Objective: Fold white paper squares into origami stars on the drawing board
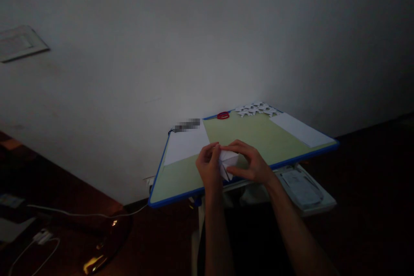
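Between my two hands is a piece of folded white paper [230, 160], creased into a pointed shape, held above the table's near edge. My left hand [209, 160] pinches its left upper side, fingers closed. My right hand [250, 163] grips it from the right, with the index finger along the top edge and the thumb on the lower face. The paper's underside is hidden. Several small folded white paper pieces [257, 108] lie together at the table's far right corner.
The pale green table [246, 131] has a blue rim and stands against a wall. White sheets lie at left [186, 144] and right [304, 129]. Red-handled scissors [223, 115] rest at the back edge. An open drawer [302, 187] juts out below right. A white cable [87, 214] hangs at left.
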Demonstrator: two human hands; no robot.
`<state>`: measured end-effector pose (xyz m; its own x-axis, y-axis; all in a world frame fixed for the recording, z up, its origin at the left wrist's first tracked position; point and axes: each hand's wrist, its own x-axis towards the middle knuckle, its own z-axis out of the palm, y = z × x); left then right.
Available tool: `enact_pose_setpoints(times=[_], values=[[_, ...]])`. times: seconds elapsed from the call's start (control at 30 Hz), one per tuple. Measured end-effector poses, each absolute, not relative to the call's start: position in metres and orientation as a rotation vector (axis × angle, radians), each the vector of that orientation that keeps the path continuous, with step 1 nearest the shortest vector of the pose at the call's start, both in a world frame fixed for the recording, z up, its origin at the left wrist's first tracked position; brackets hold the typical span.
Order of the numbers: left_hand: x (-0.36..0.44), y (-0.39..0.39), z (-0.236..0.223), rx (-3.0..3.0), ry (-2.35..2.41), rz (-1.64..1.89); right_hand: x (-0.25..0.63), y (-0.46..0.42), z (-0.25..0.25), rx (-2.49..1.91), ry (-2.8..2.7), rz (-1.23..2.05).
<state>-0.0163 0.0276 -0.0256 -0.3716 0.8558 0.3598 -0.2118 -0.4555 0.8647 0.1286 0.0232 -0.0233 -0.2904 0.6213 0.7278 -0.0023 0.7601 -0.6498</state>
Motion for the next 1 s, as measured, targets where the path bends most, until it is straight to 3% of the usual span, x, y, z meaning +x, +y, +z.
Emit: enact_pose_setpoints(times=[0.23, 0.5, 0.73, 1.0], values=[[-0.016, 0.03, -0.026, 1.161, 0.961, 1.801, 0.124, 0.03, -0.032, -0.517, -1.615, 0.751], [-0.014, 0.023, -0.025, 1.345, 0.924, 1.667, 0.123, 0.04, -0.035, -0.615, -1.376, 0.553], [-0.01, 0.019, -0.024, 1.387, 0.813, 1.662, 0.12, 0.038, -0.035, -0.632, -1.295, 0.757], [-0.01, 0.019, -0.023, 1.338, 0.834, 1.746, 0.122, 0.034, -0.032, -0.659, -1.298, 0.755]])
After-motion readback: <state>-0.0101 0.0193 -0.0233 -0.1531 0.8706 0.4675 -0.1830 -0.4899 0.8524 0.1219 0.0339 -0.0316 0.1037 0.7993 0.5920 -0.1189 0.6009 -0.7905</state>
